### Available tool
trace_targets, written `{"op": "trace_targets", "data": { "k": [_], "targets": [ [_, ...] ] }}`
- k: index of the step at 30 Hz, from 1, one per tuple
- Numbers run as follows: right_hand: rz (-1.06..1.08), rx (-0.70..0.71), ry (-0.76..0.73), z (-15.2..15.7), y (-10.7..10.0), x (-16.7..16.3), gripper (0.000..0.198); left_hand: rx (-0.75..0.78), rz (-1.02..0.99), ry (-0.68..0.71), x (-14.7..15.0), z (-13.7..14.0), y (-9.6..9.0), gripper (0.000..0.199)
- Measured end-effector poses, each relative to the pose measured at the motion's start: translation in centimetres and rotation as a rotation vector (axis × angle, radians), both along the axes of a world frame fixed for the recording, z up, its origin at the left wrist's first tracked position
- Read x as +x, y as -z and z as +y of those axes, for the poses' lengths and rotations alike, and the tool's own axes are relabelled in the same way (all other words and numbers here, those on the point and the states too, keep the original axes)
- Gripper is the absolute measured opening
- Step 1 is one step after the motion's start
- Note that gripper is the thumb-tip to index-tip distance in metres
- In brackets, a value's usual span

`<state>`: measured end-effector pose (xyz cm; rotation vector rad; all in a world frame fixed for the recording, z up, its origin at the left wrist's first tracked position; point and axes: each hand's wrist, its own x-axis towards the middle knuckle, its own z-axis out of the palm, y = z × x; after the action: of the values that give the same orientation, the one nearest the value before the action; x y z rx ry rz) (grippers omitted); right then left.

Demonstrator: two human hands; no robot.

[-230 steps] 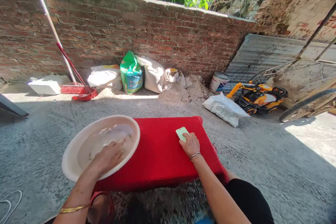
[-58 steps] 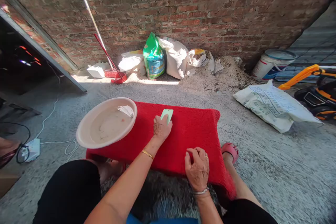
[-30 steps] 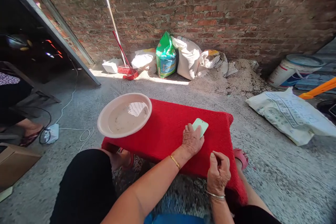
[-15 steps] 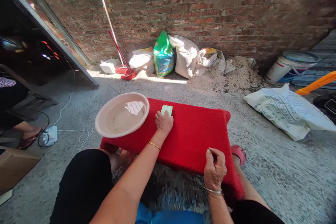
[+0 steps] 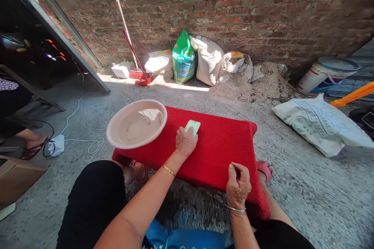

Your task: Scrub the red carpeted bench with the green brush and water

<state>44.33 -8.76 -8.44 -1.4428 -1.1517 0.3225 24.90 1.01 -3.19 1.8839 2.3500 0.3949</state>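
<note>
Green slab, pale, round-cornered; left hand closed around it, right hand loosely curled, contents unclear

Pale green block on red plush cover.
Block: rectangular, rounded corners, small dark spot by far edge; far end skewed right, near end hidden; sits mid-length, near cover's far edge. Cover: spread over top, sides hanging.
</note>
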Motion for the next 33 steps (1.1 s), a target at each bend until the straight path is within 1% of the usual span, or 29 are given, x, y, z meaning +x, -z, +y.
{"op": "trace_targets", "data": {
  "k": [2, 3, 4, 5, 7, 9, 11, 12, 13, 14, 16, 18, 21, 23, 24, 25, 27, 28, 31, 32, 33],
  "targets": [
    [-0.005, -0.002, -0.006, 0.0, 0.0, 0.0, 0.028, 0.011, 0.044, -0.124, -3.1, -0.2, 0.2, 0.047],
    [-0.008, -0.003, -0.006, 0.0, 0.1, 0.0, 0.028, 0.013, 0.055, -0.157, -3.7, -0.4, 0.3, 0.047],
    [-0.011, -0.005, -0.008, 0.1, 0.1, 0.0, 0.029, 0.011, 0.061, -0.173, -3.6, -0.6, 0.5, 0.048],
    [-0.014, -0.006, -0.008, 0.1, 0.2, 0.1, 0.029, 0.006, 0.062, -0.165, -2.7, -0.8, 0.7, 0.048],
    [-0.021, -0.006, -0.012, 0.1, 0.3, 0.2, 0.028, -0.003, 0.052, -0.088, 0.7, -1.2, 1.1, 0.05],
    [-0.035, -0.002, -0.014, 0.1, 0.4, 0.2, 0.027, -0.017, 0.025, 0.066, 5.1, -1.7, 1.4, 0.052],
    [-0.056, 0.002, -0.015, 0.1, 0.4, 0.3, 0.027, -0.025, -0.03, 0.244, 8.6, -2.0, 1.4, 0.052],
    [-0.068, 0.002, -0.016, 0.1, 0.3, 0.3, 0.027, -0.033, -0.058, 0.298, 9.6, -2.0, 1.3, 0.052],
    [-0.076, 0.001, -0.018, 0.1, 0.3, 0.4, 0.028, -0.035, -0.082, 0.324, 9.9, -2.0, 1.1, 0.051],
    [-0.082, 0.001, -0.023, 0.1, 0.3, 0.4, 0.028, -0.035, -0.1, 0.32, 9.6, -2.0, 0.9, 0.052],
    [-0.084, 0.005, -0.031, 0.1, 0.1, 0.3, 0.029, -0.025, -0.104, 0.238, 7.1, -1.9, 0.5, 0.051],
    [-0.08, 0.008, -0.034, 0.1, 0.0, 0.3, 0.029, -0.016, -0.067, 0.125, 2.9, -2.1, 0.3, 0.05],
    [-0.077, 0.002, -0.035, 0.1, 0.1, 0.2, 0.03, 0.011, 0.047, -0.016, -3.4, -2.8, 0.5, 0.047],
    [-0.075, 0.003, -0.039, 0.2, 0.2, 0.2, 0.031, 0.007, 0.093, -0.072, -5.5, -3.4, 0.7, 0.047],
    [-0.073, 0.005, -0.041, 0.2, 0.3, 0.3, 0.031, 0.005, 0.103, -0.085, -5.7, -3.7, 0.8, 0.047],
    [-0.071, 0.006, -0.043, 0.2, 0.4, 0.3, 0.031, 0.0, 0.103, -0.088, -5.2, -3.9, 0.9, 0.048],
    [-0.07, 0.003, -0.043, 0.2, 0.5, 0.4, 0.032, -0.015, 0.081, -0.049, -2.5, -4.3, 1.1, 0.049],
    [-0.073, 0.002, -0.044, 0.2, 0.6, 0.4, 0.032, -0.024, 0.064, -0.002, -0.6, -4.4, 1.2, 0.049],
    [-0.094, 0.007, -0.051, 0.2, 0.7, 0.6, 0.032, -0.041, 0.012, 0.234, 5.0, -4.7, 1.1, 0.052],
    [-0.101, 0.009, -0.052, 0.2, 0.7, 0.6, 0.031, -0.047, -0.004, 0.299, 6.1, -4.7, 1.0, 0.051],
    [-0.107, 0.009, -0.051, 0.2, 0.7, 0.6, 0.031, -0.045, -0.018, 0.332, 6.7, -4.7, 0.8, 0.051]
  ]
}}
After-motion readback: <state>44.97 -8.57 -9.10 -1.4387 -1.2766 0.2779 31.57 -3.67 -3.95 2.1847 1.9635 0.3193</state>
